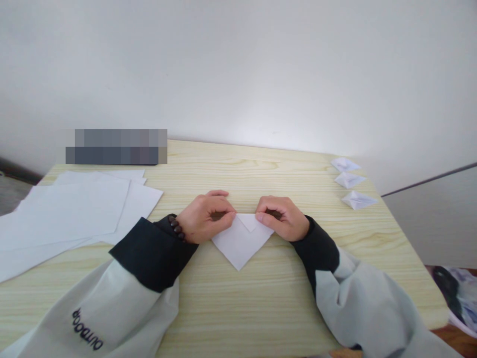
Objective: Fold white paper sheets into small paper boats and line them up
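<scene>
A white sheet folded into a downward-pointing triangle (240, 243) lies on the light wooden table (261, 303), near its middle. My left hand (204, 216) pinches the paper's upper left corner with fingers curled. My right hand (281, 216) pinches the upper right corner the same way. A small folded flap sits between my fingertips at the top edge. A dark bead bracelet circles my left wrist.
A loose stack of white sheets (70, 214) covers the table's left side. Three small folded paper shapes (352, 181) lie in a row near the far right edge. A blurred dark object (115, 146) sits at the back left against the white wall.
</scene>
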A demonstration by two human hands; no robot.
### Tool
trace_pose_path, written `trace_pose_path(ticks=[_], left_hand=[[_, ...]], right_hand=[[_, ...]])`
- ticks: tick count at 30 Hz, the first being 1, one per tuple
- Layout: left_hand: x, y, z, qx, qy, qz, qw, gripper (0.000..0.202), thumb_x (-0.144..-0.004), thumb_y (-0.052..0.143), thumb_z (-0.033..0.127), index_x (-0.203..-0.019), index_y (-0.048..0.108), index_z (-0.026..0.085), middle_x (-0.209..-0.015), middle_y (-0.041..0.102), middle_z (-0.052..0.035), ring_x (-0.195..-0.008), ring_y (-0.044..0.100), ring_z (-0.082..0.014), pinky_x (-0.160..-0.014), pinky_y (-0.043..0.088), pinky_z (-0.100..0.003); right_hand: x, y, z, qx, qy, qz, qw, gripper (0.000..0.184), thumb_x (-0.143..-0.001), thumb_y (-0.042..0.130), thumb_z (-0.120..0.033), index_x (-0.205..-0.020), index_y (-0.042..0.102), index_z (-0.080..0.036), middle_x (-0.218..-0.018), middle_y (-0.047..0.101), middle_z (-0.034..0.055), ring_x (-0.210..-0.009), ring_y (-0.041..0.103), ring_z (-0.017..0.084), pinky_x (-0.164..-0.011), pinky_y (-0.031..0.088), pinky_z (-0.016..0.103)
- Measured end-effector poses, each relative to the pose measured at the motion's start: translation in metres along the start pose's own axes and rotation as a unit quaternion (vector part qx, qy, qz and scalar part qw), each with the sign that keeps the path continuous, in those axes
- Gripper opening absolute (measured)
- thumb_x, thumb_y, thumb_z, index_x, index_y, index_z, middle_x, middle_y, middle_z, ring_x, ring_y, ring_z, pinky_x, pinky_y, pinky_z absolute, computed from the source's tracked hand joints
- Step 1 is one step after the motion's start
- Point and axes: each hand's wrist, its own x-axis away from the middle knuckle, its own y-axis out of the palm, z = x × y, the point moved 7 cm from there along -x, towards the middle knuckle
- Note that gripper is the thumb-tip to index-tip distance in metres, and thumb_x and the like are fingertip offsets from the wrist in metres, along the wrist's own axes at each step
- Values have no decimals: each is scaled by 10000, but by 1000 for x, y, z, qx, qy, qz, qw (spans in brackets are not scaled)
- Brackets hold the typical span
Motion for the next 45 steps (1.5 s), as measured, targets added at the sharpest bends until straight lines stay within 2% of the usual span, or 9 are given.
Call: trace_pose_path(ticks=[4, 8, 14, 21, 24, 32, 45], left_hand=[[0, 0, 4, 6, 5, 1, 1000, 227, -824, 437, 270, -680, 590, 183, -654, 628, 37, -607, 572, -84, -1021, 353, -352], [-2, 0, 4, -8, -19, -8, 1000, 233, -835, 462, 307, -692, 597, 184, -629, 622, 45, -576, 557, -81, -1028, 346, -357], [-2, 0, 2, 0, -24, -12, 1000, 262, -851, 439, 324, -686, 591, 188, -601, 588, 56, -557, 534, -76, -1036, 344, -354], [-1, 0, 1, 3, -20, -2, 1000, 259, -838, 436, 319, -660, 570, 186, -601, 586, 56, -548, 525, -76, -1034, 349, -352], [-2, 0, 3, 2, -19, -7, 1000, 235, -833, 448, 316, -690, 584, 189, -642, 615, 50, -591, 551, -82, -1038, 341, -351], [-3, 1, 3, -12, -36, -20, 999, 242, -841, 443, 317, -699, 594, 191, -609, 603, 56, -548, 527, -79, -1038, 344, -356], [-1, -1, -1, 9, -14, -2, 1000, 250, -836, 404, 283, -695, 586, 184, -605, 584, 51, -554, 537, -81, -1043, 343, -349]], right_hand=[[-1, 0, -2, 19, -5, 0, 1000, 190, -837, 490, -230, -667, 541, -163, -595, 518, -1, -559, 451, 102, -535, 350, 231], [0, 2, -3, 48, -6, 1, 999, 179, -838, 500, -233, -677, 547, -169, -601, 528, -3, -569, 449, 103, -566, 359, 238], [0, 3, -3, 64, -15, 3, 998, 307, -856, 496, -282, -570, 458, -179, -531, 457, -27, -523, 399, 92, -583, 348, 251], [-1, 2, -4, 34, -13, -18, 999, 263, -867, 450, -287, -629, 484, -183, -580, 493, -6, -556, 433, 110, -558, 353, 244], [-1, 2, -4, 44, -15, -17, 999, 249, -868, 448, -278, -643, 491, -182, -591, 498, -7, -558, 433, 110, -568, 352, 247], [0, 4, -4, 80, -29, -21, 996, 229, -862, 464, -259, -650, 505, -183, -604, 520, -10, -564, 438, 108, -633, 356, 264], [0, 1, -1, 13, -24, -14, 1000, 206, -835, 436, -219, -647, 508, -177, -595, 492, -11, -555, 431, 104, -568, 341, 248]])
